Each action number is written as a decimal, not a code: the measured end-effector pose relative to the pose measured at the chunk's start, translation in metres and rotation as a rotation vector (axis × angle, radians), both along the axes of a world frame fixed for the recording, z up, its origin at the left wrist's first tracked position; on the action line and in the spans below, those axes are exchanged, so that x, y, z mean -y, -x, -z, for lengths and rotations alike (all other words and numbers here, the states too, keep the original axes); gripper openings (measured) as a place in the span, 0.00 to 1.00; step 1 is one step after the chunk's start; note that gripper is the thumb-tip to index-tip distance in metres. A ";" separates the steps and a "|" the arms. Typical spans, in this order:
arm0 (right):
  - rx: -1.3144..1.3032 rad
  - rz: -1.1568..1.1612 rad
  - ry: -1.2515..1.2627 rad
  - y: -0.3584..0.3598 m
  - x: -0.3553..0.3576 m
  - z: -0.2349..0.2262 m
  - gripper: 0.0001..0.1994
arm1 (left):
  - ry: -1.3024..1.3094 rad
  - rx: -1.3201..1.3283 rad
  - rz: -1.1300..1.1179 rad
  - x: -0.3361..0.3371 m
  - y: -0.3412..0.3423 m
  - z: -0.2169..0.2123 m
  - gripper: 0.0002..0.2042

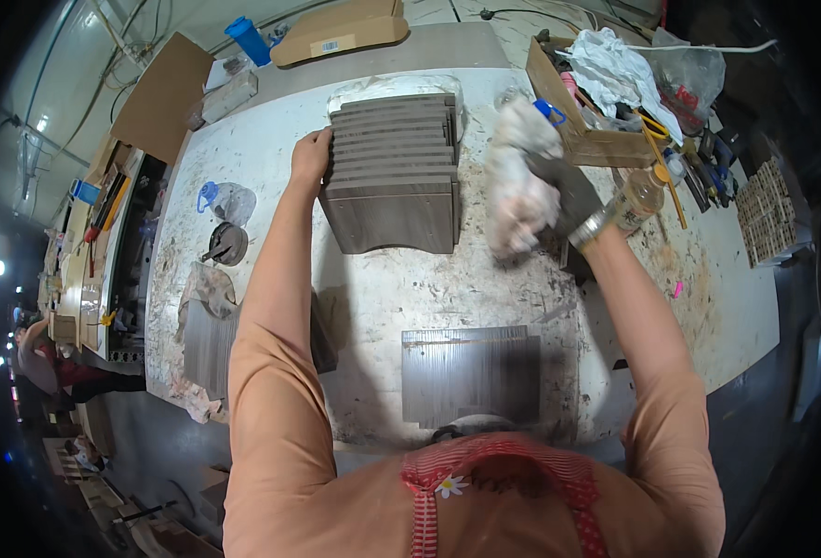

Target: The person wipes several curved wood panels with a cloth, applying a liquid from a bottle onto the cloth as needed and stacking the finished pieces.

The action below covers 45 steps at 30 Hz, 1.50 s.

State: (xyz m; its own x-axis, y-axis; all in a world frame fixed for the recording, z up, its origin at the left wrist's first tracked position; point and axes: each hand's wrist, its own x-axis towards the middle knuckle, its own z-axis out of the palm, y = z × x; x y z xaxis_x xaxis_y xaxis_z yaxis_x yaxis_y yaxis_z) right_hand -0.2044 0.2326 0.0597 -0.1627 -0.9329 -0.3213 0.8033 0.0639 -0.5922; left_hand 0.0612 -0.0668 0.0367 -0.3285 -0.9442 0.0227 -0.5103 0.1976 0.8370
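Several grey wood-grain boards [390, 214] are lined up one behind another in the middle of the table, the nearest with a curved lower edge. My bare left hand [312, 156] is against their left edge, fingers bent round it; its thumb is hard to make out. In a dark glove, my right hand [569, 195] grips a whitish, stained cloth [522, 177], to the right of the boards. Motion blurs the cloth. A clear bottle with an orange cap [641, 197] is beside my right wrist.
Flat grey boards lie at the table's near edge [471, 377], and others [211, 349] are left of my left forearm. A round dark tin [228, 244] sits at left. A cardboard box [606, 147] with plastic bags stands back right, near hand tools [708, 167] and a woven basket [766, 216].
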 end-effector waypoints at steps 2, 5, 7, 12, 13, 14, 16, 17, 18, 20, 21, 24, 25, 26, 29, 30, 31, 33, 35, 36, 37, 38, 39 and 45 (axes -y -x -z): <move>-0.212 -0.029 0.018 -0.003 0.054 0.003 0.10 | 0.074 -0.114 -0.040 -0.004 0.001 0.000 0.21; -0.229 -0.167 -0.010 -0.004 0.089 0.005 0.12 | 0.063 -0.072 -0.016 0.001 0.001 -0.009 0.21; -0.309 -0.090 -0.006 -0.021 0.093 -0.008 0.14 | 0.029 -0.112 -0.039 0.004 -0.002 -0.012 0.20; -0.176 -0.097 0.037 -0.015 0.091 -0.005 0.16 | 0.065 -0.219 -0.045 -0.008 0.014 -0.035 0.20; -0.176 -0.051 0.049 -0.015 0.092 -0.005 0.15 | 0.120 -0.233 -0.005 -0.007 0.018 -0.038 0.19; -0.173 -0.011 0.064 -0.016 0.093 -0.004 0.14 | 0.123 -0.231 -0.001 -0.005 0.021 -0.039 0.19; -0.174 0.001 0.067 -0.005 0.096 -0.001 0.14 | 0.269 -0.350 0.036 0.001 0.031 -0.047 0.19; -0.132 0.019 0.101 -0.005 0.097 -0.007 0.14 | 0.292 -0.393 0.026 0.000 0.038 -0.052 0.18; -0.092 0.036 0.138 -0.005 0.097 -0.013 0.13 | 0.299 -0.395 0.032 0.000 0.040 -0.059 0.18; -0.154 0.075 0.231 -0.008 0.091 -0.034 0.13 | 0.403 -0.384 -0.025 -0.001 0.040 -0.075 0.17; -0.149 0.065 0.253 -0.008 0.088 -0.047 0.13 | 0.404 -0.449 -0.048 0.002 0.039 -0.083 0.16; -0.244 -0.032 0.505 0.007 0.071 -0.076 0.15 | 0.315 -0.582 0.025 -0.014 0.048 -0.113 0.13; -0.231 -0.033 0.497 0.012 0.066 -0.080 0.14 | 0.340 -0.543 0.077 -0.026 0.058 -0.121 0.13; -0.216 -0.033 0.488 0.012 0.061 -0.091 0.13 | 0.365 -0.503 0.130 -0.041 0.072 -0.128 0.13; -0.766 0.111 0.693 -0.017 0.029 -0.130 0.18 | 0.365 -0.550 0.141 -0.056 0.093 -0.133 0.12; -0.597 0.060 0.690 -0.010 0.013 -0.127 0.19 | 0.435 -0.513 0.088 -0.048 0.088 -0.126 0.12; -0.425 0.010 0.682 0.001 -0.005 -0.123 0.20 | 0.437 -0.457 0.065 -0.040 0.080 -0.118 0.13; -0.084 -0.096 0.668 0.023 -0.034 -0.118 0.23 | 0.271 -0.426 0.098 -0.026 0.062 -0.101 0.14; 0.060 -0.083 0.658 0.008 -0.059 -0.107 0.27 | 0.164 -0.452 0.062 -0.026 0.052 -0.081 0.15; 0.026 0.258 0.376 0.007 -0.080 -0.081 0.25 | 0.059 -0.489 0.037 -0.030 0.052 -0.075 0.16; 0.016 0.190 0.424 -0.004 -0.095 -0.068 0.25 | 0.019 -0.505 0.017 -0.023 0.041 -0.063 0.17; 0.131 0.152 0.280 -0.006 -0.111 -0.046 0.24 | 0.025 -0.499 0.008 -0.021 0.033 -0.055 0.17; 0.189 0.124 0.270 -0.013 -0.128 -0.033 0.23 | -0.002 -0.473 -0.023 -0.022 0.029 -0.047 0.17; -0.799 0.245 0.063 -0.024 -0.160 0.042 0.20 | -0.162 -0.618 -0.035 -0.024 0.005 -0.028 0.15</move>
